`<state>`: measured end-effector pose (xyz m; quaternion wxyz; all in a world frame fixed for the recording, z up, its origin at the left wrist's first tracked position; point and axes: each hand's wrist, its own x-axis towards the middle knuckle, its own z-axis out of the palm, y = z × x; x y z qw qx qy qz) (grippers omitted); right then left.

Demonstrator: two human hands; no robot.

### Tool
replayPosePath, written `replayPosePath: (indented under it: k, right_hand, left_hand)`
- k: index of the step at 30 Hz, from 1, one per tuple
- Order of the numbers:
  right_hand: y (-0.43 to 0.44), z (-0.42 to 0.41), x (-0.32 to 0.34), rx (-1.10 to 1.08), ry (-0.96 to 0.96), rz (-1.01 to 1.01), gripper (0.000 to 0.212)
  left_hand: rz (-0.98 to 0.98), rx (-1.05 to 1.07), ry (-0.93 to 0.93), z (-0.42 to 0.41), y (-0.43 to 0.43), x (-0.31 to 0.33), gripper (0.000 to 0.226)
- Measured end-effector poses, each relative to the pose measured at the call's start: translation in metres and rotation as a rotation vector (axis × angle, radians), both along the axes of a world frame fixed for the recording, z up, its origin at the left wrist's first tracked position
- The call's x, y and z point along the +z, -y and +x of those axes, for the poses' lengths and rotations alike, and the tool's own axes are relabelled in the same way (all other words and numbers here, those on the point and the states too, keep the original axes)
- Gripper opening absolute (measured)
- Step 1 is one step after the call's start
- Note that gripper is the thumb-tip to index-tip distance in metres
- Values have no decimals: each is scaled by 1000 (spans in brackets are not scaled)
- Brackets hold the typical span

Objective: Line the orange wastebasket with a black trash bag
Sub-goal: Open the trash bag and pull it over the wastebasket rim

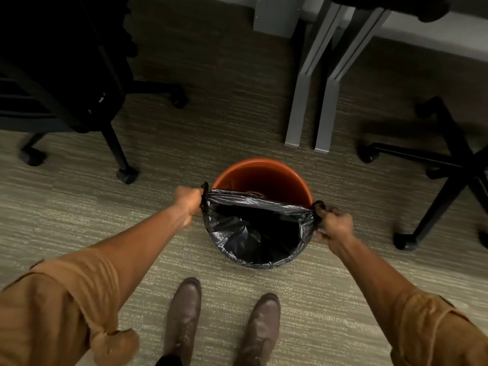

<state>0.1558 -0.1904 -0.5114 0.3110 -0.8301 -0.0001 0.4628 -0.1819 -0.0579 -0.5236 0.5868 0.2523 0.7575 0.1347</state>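
The orange wastebasket stands on the carpet in front of my feet. A black trash bag hangs into it, its mouth folded over the near half of the rim. The far half of the rim and the far inner wall show bare orange. My left hand grips the bag's edge at the left side of the rim. On the right side, my right hand pinches the bag's edge. The bag's far edge stretches taut between both hands across the opening.
A black office chair with castors stands at the far left, and another chair base at the right. Two grey desk legs come down just behind the basket. My two brown shoes stand on the carpet below the basket.
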Motion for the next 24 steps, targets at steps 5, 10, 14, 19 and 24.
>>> replayPosePath:
  k: [5, 10, 14, 19, 24]
  right_hand:
    - [-27, 11, 4, 138, 275, -62, 26]
    - [-50, 25, -6, 114, 164, -59, 10]
    - [-66, 30, -11, -219, -132, 18, 13]
    - [-72, 26, -9, -233, -169, 145, 14]
    - [-78, 24, -17, 170, 186, 96, 18]
  left_hand:
    - [85, -114, -222, 0, -24, 2, 14]
    - [33, -108, -287, 2, -35, 3, 11]
    - [-25, 95, -165, 5, -41, -5, 20]
    - [-6, 165, -46, 11, -41, -9, 27]
    - [127, -45, -63, 11, -45, -16, 16]
